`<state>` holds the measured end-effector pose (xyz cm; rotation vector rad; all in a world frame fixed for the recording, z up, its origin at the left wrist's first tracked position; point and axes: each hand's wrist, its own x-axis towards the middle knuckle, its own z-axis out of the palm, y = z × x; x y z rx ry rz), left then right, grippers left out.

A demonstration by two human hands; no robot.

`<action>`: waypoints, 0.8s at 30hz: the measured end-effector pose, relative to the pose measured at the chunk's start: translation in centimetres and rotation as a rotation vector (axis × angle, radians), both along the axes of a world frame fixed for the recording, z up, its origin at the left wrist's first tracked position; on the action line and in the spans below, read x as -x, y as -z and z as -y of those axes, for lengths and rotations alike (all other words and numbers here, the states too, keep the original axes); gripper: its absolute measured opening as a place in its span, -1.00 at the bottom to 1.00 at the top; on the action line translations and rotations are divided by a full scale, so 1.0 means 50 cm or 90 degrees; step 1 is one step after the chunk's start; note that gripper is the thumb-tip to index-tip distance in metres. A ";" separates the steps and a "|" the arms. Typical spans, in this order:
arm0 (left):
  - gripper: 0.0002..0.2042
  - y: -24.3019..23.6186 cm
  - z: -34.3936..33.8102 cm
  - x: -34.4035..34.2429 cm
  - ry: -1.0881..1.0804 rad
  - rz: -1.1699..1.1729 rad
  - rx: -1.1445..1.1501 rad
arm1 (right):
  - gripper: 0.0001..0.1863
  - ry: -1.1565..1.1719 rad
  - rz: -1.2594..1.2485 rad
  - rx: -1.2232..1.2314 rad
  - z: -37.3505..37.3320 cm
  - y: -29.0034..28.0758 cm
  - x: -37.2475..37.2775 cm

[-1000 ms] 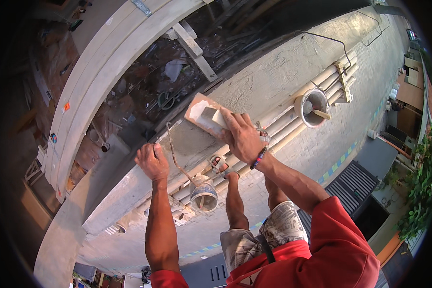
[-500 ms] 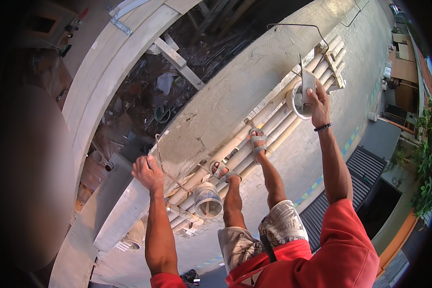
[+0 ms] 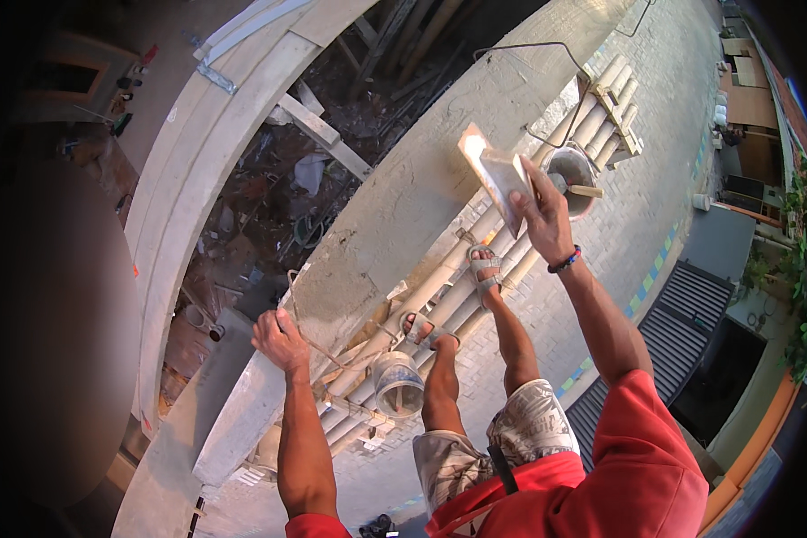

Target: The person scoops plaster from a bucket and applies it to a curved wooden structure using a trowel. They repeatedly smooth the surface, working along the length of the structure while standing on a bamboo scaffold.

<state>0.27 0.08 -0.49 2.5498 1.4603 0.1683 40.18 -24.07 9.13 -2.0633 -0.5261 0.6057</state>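
Note:
My right hand (image 3: 544, 211) grips a plastering float (image 3: 491, 175), its flat plate tilted up over the edge of a rough, freshly coated concrete wall top (image 3: 403, 215). Just beyond that hand stands a bucket (image 3: 572, 166), and a trowel handle (image 3: 587, 191) sticks out of it. At the near end of the wall, my left hand (image 3: 281, 339) is closed over the edge, beside a bent metal rod (image 3: 309, 336) hooked over the wall. What lies under its fingers is partly hidden.
My sandalled feet (image 3: 484, 264) stand on a scaffold of bamboo poles (image 3: 457, 287) high above a paved street (image 3: 619, 242). A second bucket (image 3: 397, 386) hangs or sits by the poles. Across the wall, rubble (image 3: 269, 197) lies in a deep gap below a curved ledge (image 3: 166, 170).
My right hand has moved left from the bucket, bringing the float over the wall's edge. The bucket's inside and the trowel handle now show. My left hand stays on the wall edge.

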 end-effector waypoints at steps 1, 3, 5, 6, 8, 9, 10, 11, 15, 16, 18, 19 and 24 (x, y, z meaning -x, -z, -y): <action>-0.66 0.001 0.001 -0.001 -0.001 -0.002 -0.001 | -0.44 0.036 0.080 -0.020 0.010 0.030 -0.063; -0.65 -0.002 0.003 -0.010 -0.001 -0.008 0.019 | -0.45 0.095 0.211 0.025 0.025 0.060 -0.182; -0.65 -0.007 0.002 -0.009 -0.005 -0.013 0.026 | -0.47 0.125 0.260 0.106 0.016 0.070 -0.251; -0.64 -0.008 0.004 -0.011 -0.005 -0.009 0.027 | -0.46 0.126 0.264 0.193 0.007 0.051 -0.273; -0.63 -0.008 0.005 -0.010 -0.005 -0.002 0.022 | -0.47 0.112 0.341 0.212 0.000 0.072 -0.299; -0.62 -0.007 0.004 -0.007 -0.005 0.002 0.017 | -0.47 0.117 0.352 0.238 -0.010 0.077 -0.299; -0.61 -0.006 0.004 -0.006 -0.004 0.006 0.012 | -0.47 0.122 0.363 0.265 -0.017 0.080 -0.296; -0.61 -0.006 0.003 -0.003 -0.006 0.003 0.015 | -0.48 0.113 0.369 0.241 -0.025 0.087 -0.281; -0.59 0.000 -0.001 -0.001 -0.006 0.002 0.029 | -0.48 0.140 0.311 0.187 -0.020 0.113 -0.176; -0.59 -0.002 -0.002 -0.002 -0.005 0.006 0.033 | -0.48 0.131 0.281 0.158 -0.007 0.123 -0.141; -0.58 -0.003 -0.002 0.003 0.002 0.007 0.020 | -0.51 -0.027 0.407 0.100 -0.012 0.113 -0.027; -0.57 0.000 -0.006 -0.001 0.005 0.015 0.014 | -0.51 -0.076 0.321 0.114 -0.030 0.079 0.051; -0.62 0.009 0.001 0.006 -0.016 0.018 -0.011 | -0.36 -0.428 0.069 -0.058 0.014 0.020 0.299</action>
